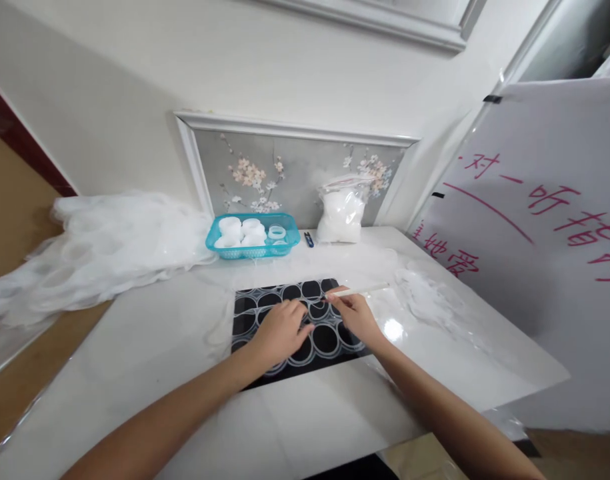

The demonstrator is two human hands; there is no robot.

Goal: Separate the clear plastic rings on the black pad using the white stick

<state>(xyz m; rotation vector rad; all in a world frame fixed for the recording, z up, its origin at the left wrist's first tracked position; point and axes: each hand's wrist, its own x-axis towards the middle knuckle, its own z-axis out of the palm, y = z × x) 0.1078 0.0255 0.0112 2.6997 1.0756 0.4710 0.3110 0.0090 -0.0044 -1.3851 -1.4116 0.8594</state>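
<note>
- My left hand (279, 330) lies flat, fingers spread, pressing on the black sheet (265, 320) with its white ring pattern; sheet sits mid-surface, straight in front of me.
- My right hand (357, 317) pinches a thin white stick (362, 290) near one end; its tip is at the rings in the upper right of the sheet, the rest points right over the clear film (435, 307).
- Can't tell if the tip touches the sheet or hovers just above.
- To do it well, as I judge: keep left palm weight down so the sheet doesn't slide on the glossy white surface (159, 347).
- Hold the stick at a low angle, light pressure, work one ring at a time; a steep tip would likely snag.
- Keep left fingertips just beside the ring being worked, not over it.
- Blue basket (285, 248) of white round pieces sits well back by the wall, bag of white material (341, 217) to its right, small dark tool (309, 239) between them. All out of my elbows' way.
- Pile of white gauzy fabric (99, 247) far left, apart from the sheet.
</note>
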